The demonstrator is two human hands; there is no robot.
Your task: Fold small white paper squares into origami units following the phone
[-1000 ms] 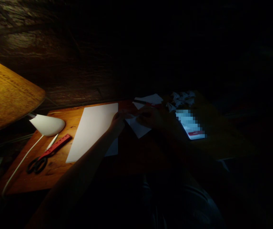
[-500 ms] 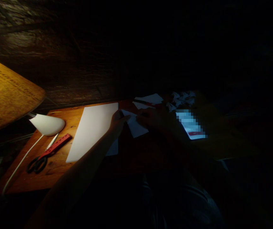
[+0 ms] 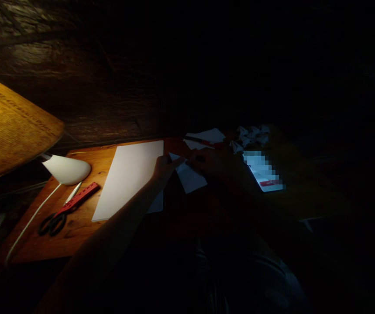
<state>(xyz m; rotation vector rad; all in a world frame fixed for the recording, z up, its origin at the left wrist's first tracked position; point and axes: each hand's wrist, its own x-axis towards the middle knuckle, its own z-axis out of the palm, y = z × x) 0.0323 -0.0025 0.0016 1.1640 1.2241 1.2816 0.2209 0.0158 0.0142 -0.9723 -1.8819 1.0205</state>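
Note:
The scene is very dark. My left hand (image 3: pixel 163 169) and my right hand (image 3: pixel 207 162) meet over a small folded white paper (image 3: pixel 189 176) on the wooden table (image 3: pixel 82 226). Both hands have their fingers closed on the paper's upper edge, the left at its left corner, the right at its right side. The paper's lower part sticks out below the hands. A large white sheet (image 3: pixel 131 176) lies just left of my left hand, partly under my forearm.
A white lamp head (image 3: pixel 66 171) with its cord lights the table's left end. Black-handled scissors (image 3: pixel 52 223) and a red ruler (image 3: pixel 80 198) lie beside it. A lit phone (image 3: pixel 263 172), crumpled paper (image 3: pixel 251 135) and paper scraps (image 3: pixel 205 137) sit at the back right.
The small paper has shifted slightly in my hands, its left corner now lifted toward the large sheet. My hands stay close together on it.

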